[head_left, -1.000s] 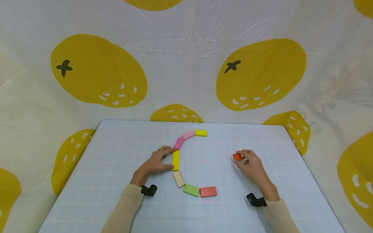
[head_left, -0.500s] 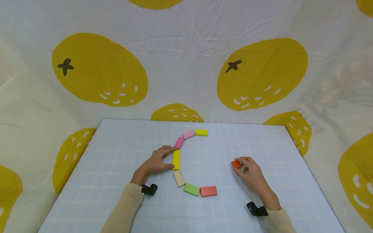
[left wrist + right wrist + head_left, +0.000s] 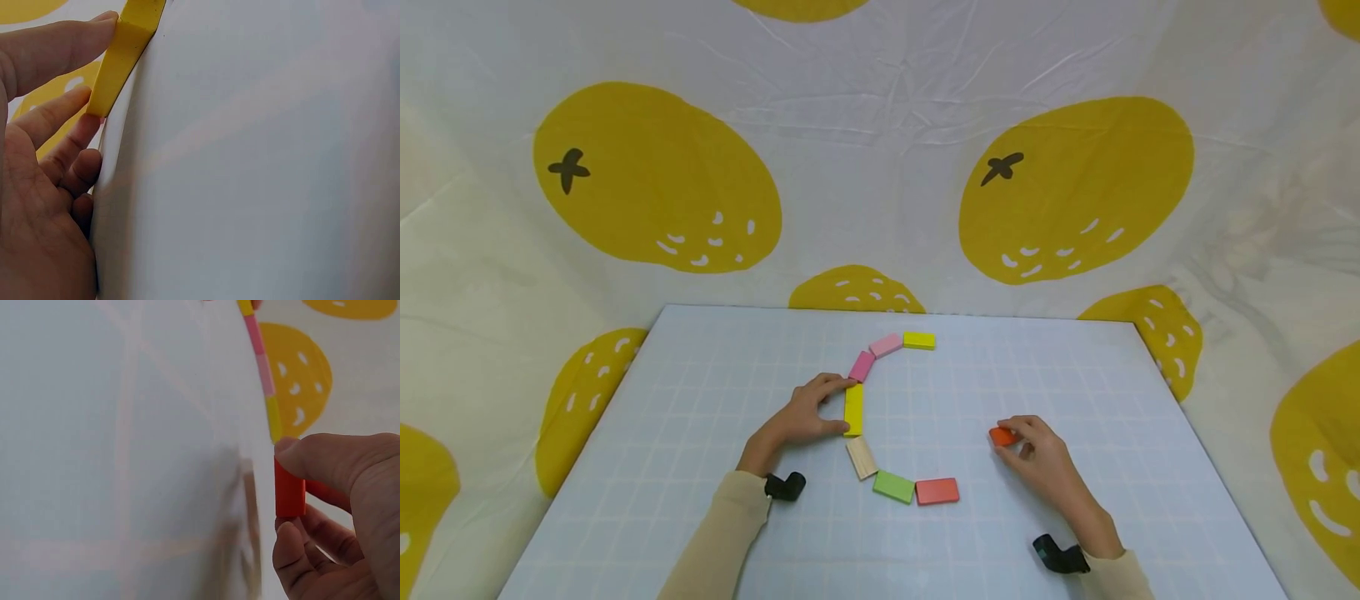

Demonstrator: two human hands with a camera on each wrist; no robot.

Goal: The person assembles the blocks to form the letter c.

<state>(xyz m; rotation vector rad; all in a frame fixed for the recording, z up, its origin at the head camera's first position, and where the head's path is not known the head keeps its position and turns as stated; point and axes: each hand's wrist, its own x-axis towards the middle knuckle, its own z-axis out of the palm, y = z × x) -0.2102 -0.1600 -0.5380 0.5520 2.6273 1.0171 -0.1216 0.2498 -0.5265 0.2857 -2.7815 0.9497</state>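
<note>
Several flat coloured blocks form a curve, bowed to the left, on the white table. My left hand (image 3: 805,414) holds the long yellow block (image 3: 853,410) in the middle of the curve, thumb at its near end and fingers at its far end. In the left wrist view, that yellow block (image 3: 122,59) has the thumb against one side. Over to the right, apart from the curve, my right hand (image 3: 1043,460) pinches an orange-red block (image 3: 1002,436). The right wrist view has this orange-red block (image 3: 290,487) between thumb and fingers, its edges partly covered.
Beyond the yellow block, the curve continues with a dark pink block (image 3: 862,367), a light pink one (image 3: 887,346) and a small yellow one (image 3: 919,340). On the near side lie a plain wood block (image 3: 861,459), a green block (image 3: 893,487) and a red block (image 3: 937,492).
My right hand has moved toward me and slightly left, carrying the orange-red block. The left hand keeps its place on the yellow block, and the other blocks stay put.
</note>
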